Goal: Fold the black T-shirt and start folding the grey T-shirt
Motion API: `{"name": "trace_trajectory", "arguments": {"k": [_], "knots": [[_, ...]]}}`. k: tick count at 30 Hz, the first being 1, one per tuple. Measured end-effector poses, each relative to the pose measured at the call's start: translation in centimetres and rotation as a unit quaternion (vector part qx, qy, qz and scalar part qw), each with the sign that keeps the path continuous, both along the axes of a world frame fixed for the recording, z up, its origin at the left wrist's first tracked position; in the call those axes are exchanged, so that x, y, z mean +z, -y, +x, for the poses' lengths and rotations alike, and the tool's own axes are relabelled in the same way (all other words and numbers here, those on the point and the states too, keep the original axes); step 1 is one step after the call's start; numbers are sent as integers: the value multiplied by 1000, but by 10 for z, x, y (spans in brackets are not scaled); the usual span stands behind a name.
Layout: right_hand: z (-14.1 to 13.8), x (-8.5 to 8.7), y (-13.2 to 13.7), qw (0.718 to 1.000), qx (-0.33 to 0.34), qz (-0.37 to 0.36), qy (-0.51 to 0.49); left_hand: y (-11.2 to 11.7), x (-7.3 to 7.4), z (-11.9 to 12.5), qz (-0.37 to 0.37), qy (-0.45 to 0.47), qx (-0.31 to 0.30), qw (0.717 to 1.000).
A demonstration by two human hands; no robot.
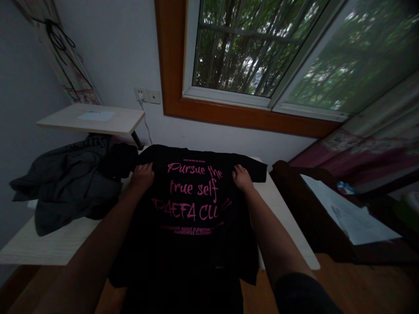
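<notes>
A black T-shirt (193, 253) lies spread over the table with its pink lettering facing up and its collar end toward the wall. Its lower hem hangs past the table's near edge. My left hand (142, 179) is closed on the shirt at the left side, just below the sleeve. On the opposite side, my right hand (242, 177) pinches the fabric near the right sleeve, which lies stretched out to the right. The fingertips of both hands are partly hidden in the dark cloth.
A heap of dark grey clothing (75, 174) covers the left part of the pale table (284, 218). Behind it stands a small raised shelf (59, 117) with a paper on top. To the right is a dark brown piece of furniture (294, 196) holding a white sheet (347, 211).
</notes>
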State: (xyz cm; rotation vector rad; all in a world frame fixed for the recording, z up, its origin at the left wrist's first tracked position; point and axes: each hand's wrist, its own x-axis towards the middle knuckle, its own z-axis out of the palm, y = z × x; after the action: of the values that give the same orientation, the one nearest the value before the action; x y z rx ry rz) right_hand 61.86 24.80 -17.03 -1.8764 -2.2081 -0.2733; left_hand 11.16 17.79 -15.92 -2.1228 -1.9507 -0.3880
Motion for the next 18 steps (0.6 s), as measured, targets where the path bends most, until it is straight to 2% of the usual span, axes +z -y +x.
{"name": "trace_trajectory", "arguments": {"k": [6, 12, 15, 18], "knots": [[3, -5, 37, 1000, -1, 13, -5, 22, 3, 4, 18, -7, 16, 1000], [6, -9, 97, 997, -8, 79, -9, 72, -1, -1, 22, 14, 63, 998], [5, -10, 122, 997, -22, 79, -9, 97, -3, -6, 3, 38, 26, 999], [3, -9, 134, 998, -19, 66, -7, 109, -4, -9, -18, 52, 2, 998]]}}
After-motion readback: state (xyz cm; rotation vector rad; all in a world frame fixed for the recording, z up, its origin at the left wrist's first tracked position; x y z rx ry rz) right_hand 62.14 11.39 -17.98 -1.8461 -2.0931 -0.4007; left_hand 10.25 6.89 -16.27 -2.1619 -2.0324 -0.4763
